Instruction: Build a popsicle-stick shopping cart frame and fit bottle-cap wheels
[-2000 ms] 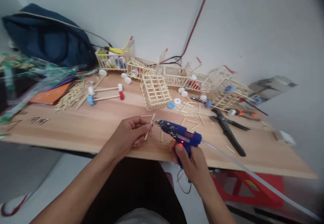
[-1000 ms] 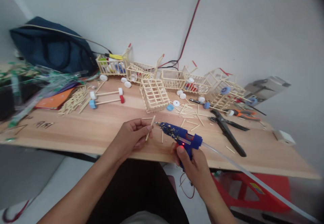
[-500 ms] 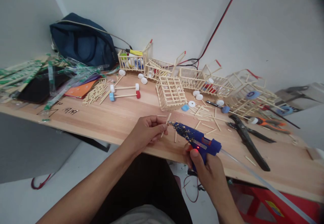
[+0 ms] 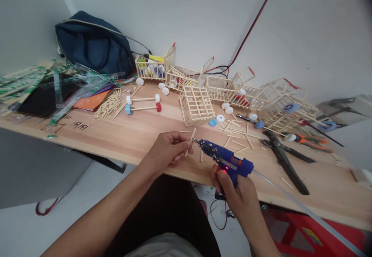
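Observation:
Between the thumb and fingers of my left hand (image 4: pixel 171 148) is a short thin wooden stick (image 4: pixel 193 134), tilted upward. My right hand (image 4: pixel 236 195) grips a blue hot glue gun (image 4: pixel 223 158) by its handle. Its nozzle tip meets or nearly meets the stick beside my left thumb; I cannot tell if they touch. A small red light glows on the gun, and a long clear glue stick (image 4: pixel 305 210) trails from its back. Just beyond my hands stands a basket-shaped frame of glued sticks (image 4: pixel 197 104).
Several stick-built carts (image 4: pixel 250 94) line the wall. Loose sticks (image 4: pixel 232 127), black cutters (image 4: pixel 286 164) and orange-handled pliers (image 4: pixel 314 143) lie to the right. Leftward are two wheeled axles (image 4: pixel 143 108), a stick pile (image 4: pixel 112 104), an orange sheet (image 4: pixel 91 100) and a blue bag (image 4: pixel 95 46).
The view has shifted very slightly. Both hands, the stick and the glue gun stay in nearly the same place.

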`<state>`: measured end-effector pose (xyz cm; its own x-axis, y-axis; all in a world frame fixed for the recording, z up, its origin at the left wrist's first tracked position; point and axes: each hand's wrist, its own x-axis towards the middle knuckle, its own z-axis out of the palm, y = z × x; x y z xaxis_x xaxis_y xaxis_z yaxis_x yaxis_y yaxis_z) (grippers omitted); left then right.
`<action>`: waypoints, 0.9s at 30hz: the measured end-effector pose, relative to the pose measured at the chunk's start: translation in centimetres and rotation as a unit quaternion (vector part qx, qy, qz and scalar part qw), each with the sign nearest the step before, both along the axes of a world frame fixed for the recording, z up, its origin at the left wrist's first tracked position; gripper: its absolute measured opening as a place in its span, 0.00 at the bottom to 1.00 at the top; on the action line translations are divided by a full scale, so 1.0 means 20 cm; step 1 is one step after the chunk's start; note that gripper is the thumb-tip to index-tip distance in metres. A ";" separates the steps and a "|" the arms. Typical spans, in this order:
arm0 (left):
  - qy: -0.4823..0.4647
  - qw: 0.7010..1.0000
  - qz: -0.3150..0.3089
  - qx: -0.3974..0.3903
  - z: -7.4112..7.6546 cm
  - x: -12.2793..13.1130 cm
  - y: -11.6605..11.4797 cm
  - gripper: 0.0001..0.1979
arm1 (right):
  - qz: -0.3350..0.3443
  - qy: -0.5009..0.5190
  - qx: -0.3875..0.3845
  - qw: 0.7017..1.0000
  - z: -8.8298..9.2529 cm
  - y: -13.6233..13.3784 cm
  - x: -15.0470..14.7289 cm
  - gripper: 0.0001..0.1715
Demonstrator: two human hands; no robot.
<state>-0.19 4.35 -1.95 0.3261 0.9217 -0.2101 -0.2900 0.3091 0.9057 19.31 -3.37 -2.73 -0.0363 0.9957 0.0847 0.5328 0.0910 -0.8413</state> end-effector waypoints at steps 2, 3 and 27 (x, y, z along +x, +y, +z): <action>0.001 1.000 -0.003 0.000 0.00 0.00 0.00 0.13 | -0.003 -0.011 0.004 1.000 0.00 0.00 0.00 0.21; 0.001 1.000 -0.004 0.000 -0.01 0.00 0.00 0.13 | -0.005 -0.017 0.005 1.000 -0.01 0.00 0.01 0.21; 0.013 1.000 -0.013 0.008 -0.02 0.00 0.00 0.15 | -0.021 -0.076 0.058 0.995 -0.02 0.01 0.01 0.25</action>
<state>-0.20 4.27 -2.37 0.3437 0.9166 -0.2043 -0.2579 0.3013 0.9180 19.57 -3.19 -3.14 -0.0168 0.9803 0.1967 0.6588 0.1588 -0.7353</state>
